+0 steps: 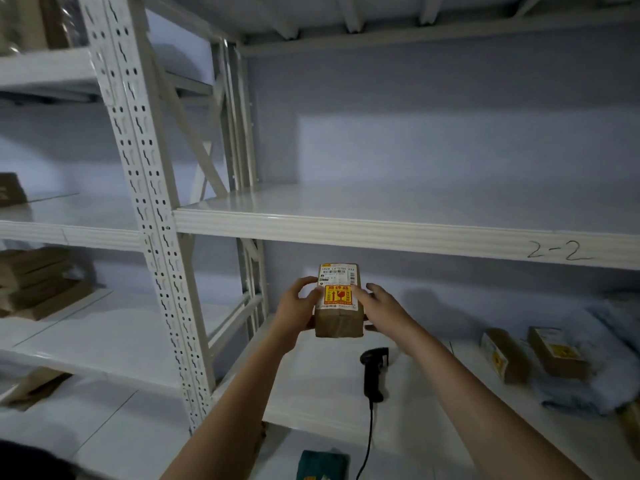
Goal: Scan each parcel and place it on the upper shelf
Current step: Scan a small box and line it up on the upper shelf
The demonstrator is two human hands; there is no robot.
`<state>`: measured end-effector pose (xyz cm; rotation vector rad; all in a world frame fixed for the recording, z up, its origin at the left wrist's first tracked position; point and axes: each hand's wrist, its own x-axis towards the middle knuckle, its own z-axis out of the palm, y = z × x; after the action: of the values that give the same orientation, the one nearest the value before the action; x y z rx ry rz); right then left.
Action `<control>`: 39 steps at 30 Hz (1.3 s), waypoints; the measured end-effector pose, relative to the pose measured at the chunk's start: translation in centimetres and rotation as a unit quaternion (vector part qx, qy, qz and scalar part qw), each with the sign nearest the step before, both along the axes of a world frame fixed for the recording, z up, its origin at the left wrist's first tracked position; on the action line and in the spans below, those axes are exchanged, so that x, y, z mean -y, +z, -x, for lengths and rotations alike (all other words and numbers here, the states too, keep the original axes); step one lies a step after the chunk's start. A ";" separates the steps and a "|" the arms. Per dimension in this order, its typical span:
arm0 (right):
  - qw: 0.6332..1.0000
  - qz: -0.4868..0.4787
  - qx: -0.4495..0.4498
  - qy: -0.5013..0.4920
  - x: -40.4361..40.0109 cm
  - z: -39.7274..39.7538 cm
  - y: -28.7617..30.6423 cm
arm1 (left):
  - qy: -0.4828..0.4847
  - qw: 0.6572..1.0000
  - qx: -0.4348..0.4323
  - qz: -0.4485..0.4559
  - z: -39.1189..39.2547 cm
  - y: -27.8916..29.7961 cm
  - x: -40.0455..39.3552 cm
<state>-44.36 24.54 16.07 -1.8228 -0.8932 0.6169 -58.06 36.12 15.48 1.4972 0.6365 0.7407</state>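
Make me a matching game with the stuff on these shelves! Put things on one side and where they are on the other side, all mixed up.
Things:
1. box with the yellow sticker
2. scanner
3. stack of brown parcels
4. writing "2-2"

Places:
A. on the edge of the upper shelf
B. lying on the lower shelf, cable hanging down
C. held between both hands
D. on the next rack over, far left

Pairs: 1-C, 2-B, 3-D, 4-A
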 end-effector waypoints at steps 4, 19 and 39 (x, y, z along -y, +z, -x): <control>0.989 0.050 0.100 0.097 1.9 1.4 6.2 | 0.026 0.995 -0.005 -0.097 1.8 4.8 -0.1; 0.959 0.044 0.193 0.201 3.9 7.7 15.5 | -0.048 0.984 -0.085 -0.150 10.1 13.7 3.2; 0.947 -0.134 0.292 -0.012 -14.4 10.8 17.7 | 0.005 0.921 0.030 -0.389 10.8 17.3 -15.8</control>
<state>-55.12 38.98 33.74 -1.7805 -1.2695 -0.0827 -68.88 51.89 32.75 2.1819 0.2985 1.1202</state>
